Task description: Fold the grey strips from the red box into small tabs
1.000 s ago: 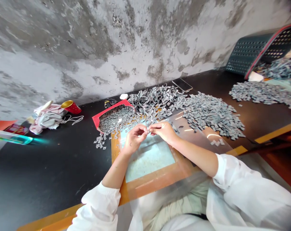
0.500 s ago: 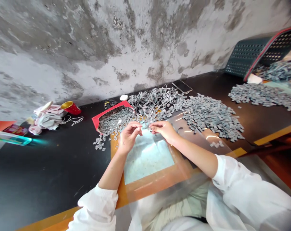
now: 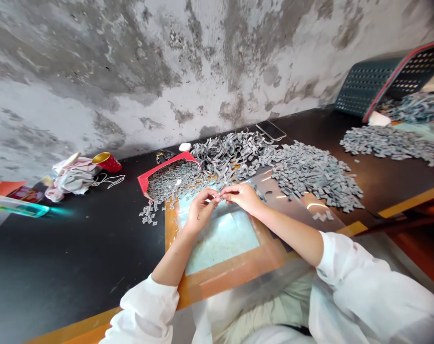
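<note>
My left hand and my right hand meet fingertip to fingertip above a pale lit sheet. Both are closed in a pinch around a small grey piece, mostly hidden by the fingers. Just beyond the left hand, a red-edged tray holds many tiny grey square pieces. Behind the hands lies a heap of curled grey strips. A broad pile of short grey pieces spreads to the right of my right hand.
A phone lies near the stained wall. Far right, a dark perforated basket lies tipped beside another grey pile. On the left are a red cup, bunched cloth and a clear box. Orange tape runs along the table edge.
My hands have come together; the left moved right and the right a little left, closing the gap between their fingertips. The piles and other objects stay as they were.
</note>
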{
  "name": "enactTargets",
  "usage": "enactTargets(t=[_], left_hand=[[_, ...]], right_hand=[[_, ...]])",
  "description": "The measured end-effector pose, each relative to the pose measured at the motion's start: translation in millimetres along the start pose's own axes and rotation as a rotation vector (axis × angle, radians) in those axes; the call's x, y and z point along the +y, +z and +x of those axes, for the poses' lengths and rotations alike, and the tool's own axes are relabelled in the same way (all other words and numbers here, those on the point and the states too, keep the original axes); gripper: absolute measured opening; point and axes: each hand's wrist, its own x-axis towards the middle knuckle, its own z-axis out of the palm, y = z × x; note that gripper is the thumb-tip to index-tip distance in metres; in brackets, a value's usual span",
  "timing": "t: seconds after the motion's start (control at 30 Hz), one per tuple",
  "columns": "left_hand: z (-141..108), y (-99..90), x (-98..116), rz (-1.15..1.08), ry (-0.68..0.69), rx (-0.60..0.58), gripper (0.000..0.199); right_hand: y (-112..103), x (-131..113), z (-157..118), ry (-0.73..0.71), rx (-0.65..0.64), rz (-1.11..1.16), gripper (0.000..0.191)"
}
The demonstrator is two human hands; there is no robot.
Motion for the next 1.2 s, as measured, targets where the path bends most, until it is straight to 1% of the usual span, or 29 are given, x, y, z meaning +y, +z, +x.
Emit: enactTargets(t=[0.03, 0.1, 0.23, 0.3, 0.37, 0.47, 0.57, 0.67, 0.77, 0.9, 1.03, 1.1, 1.2], left_hand=[[-0.1, 0.7, 1.0, 0.045, 0.017, 0.009, 0.015], [-0.1, 3.3, 2.4, 0.069, 0.045, 0.031, 0.015], [0.6, 10.2, 2.1, -0.091, 0.037, 0.062, 0.018], [0.6, 12.5, 1.1, -0.155, 0.010, 0.073, 0.019], [0.0, 13.5, 0.3, -0.172, 0.001, 0.087, 0.020], [-1.4, 13.3, 0.3, -0.164, 0.007, 0.108, 0.019], [-3.0, 12.7, 1.9, -0.116, 0.012, 0.123, 0.018], [-4.6, 12.3, 4.0, -0.015, 0.032, 0.151, 0.018], [-5.9, 11.8, 5.7, 0.125, 0.066, 0.192, 0.017], [-6.7, 11.1, 7.5, 0.262, 0.085, 0.196, 0.018], [-6.4, 10.3, 9.8, 0.294, 0.096, 0.154, 0.028], [-6.4, 10.2, 11.8, 0.306, 0.100, 0.135, 0.024], [-6.7, 11.6, 15.2, 0.284, 0.022, 0.171, 0.021]], right_hand=[[-0.3, -1.0, -0.6, -0.032, 0.014, -0.065, 0.016], [-0.6, -5.0, -3.1, -0.144, 0.081, -0.213, 0.015], [-1.2, -16.0, -11.4, -0.424, 0.251, -0.554, 0.024], [-1.6, -18.9, -15.0, -0.517, 0.282, -0.685, 0.020], [-1.2, -19.1, -17.1, -0.565, 0.268, -0.750, 0.014], [0.8, -16.9, -17.4, -0.558, 0.243, -0.765, 0.015], [3.3, -15.9, -16.3, -0.481, 0.243, -0.719, 0.014], [4.7, -16.8, -15.4, -0.408, 0.229, -0.659, 0.012], [4.8, -17.6, -15.1, -0.380, 0.204, -0.652, 0.009], [4.0, -17.9, -15.3, -0.358, 0.163, -0.687, 0.006], [3.0, -18.0, -15.8, -0.369, 0.168, -0.810, 0.006], [3.0, -18.2, -16.1, -0.381, 0.186, -0.880, 0.006], [4.7, -19.2, -17.8, -0.370, 0.201, -0.904, 0.006]])
